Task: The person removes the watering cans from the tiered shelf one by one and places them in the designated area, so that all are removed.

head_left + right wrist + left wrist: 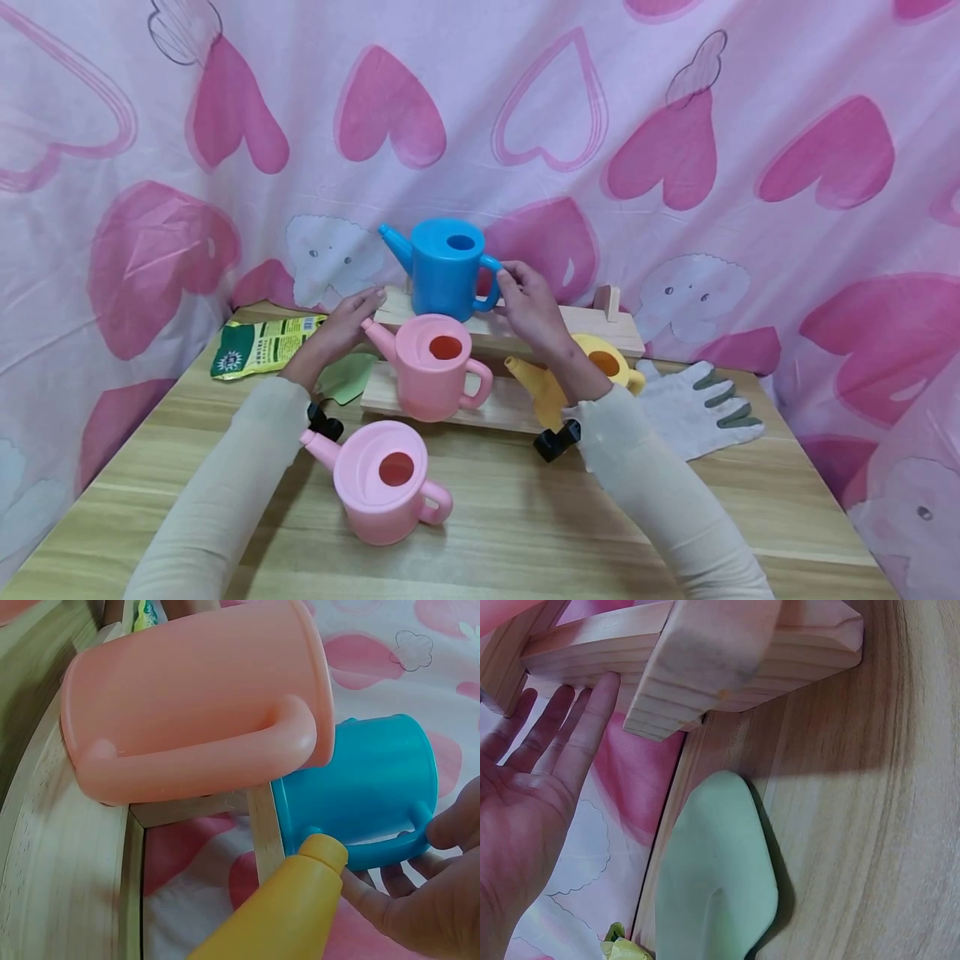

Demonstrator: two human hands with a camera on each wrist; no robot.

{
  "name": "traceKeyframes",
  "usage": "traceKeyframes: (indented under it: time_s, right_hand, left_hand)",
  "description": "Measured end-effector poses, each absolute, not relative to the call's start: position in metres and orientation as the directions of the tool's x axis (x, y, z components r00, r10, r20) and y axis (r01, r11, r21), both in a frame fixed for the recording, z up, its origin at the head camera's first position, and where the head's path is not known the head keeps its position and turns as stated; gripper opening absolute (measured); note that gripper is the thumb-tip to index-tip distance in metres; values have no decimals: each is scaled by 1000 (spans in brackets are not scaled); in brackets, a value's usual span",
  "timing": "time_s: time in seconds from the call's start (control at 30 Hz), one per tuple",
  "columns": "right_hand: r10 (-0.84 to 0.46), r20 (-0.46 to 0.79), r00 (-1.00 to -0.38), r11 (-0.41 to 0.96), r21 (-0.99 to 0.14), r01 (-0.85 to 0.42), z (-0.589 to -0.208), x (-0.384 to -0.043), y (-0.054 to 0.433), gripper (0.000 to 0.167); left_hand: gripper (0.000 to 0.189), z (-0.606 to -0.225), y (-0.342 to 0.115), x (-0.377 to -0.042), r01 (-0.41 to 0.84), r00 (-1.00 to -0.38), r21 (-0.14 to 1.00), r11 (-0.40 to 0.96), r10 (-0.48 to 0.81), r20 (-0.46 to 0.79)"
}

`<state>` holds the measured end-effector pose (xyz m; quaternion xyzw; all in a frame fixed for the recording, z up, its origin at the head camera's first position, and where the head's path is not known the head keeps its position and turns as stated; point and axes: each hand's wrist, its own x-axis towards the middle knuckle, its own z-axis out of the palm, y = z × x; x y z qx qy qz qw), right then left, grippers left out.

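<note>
A blue watering can sits on the upper board of a wooden tiered stand. My right hand pinches its handle between thumb and fingers, as the right wrist view also shows. At the left end of that board, my left hand has its fingers stretched out, touching or very near the wood; in the left wrist view the palm shows and holds nothing. One pink watering can stands on the lower board, another pink watering can on the table in front.
A yellow watering can is partly hidden behind my right forearm. To the right lies a white glove with grey-green fingertips. A green and yellow packet and a pale green scoop-like piece lie left. A heart-patterned curtain hangs behind.
</note>
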<state>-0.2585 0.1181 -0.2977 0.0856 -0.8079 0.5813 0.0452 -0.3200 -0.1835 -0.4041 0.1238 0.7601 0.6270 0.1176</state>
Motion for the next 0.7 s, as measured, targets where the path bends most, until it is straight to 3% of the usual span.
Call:
traceKeyframes:
  time_s: [0.7]
  right_hand:
    - [-112, 242, -964, 330, -906, -266, -279, -247, 121, 33]
  left_hand:
    - [76, -403, -184, -318, 47, -939, 988, 148, 345, -7]
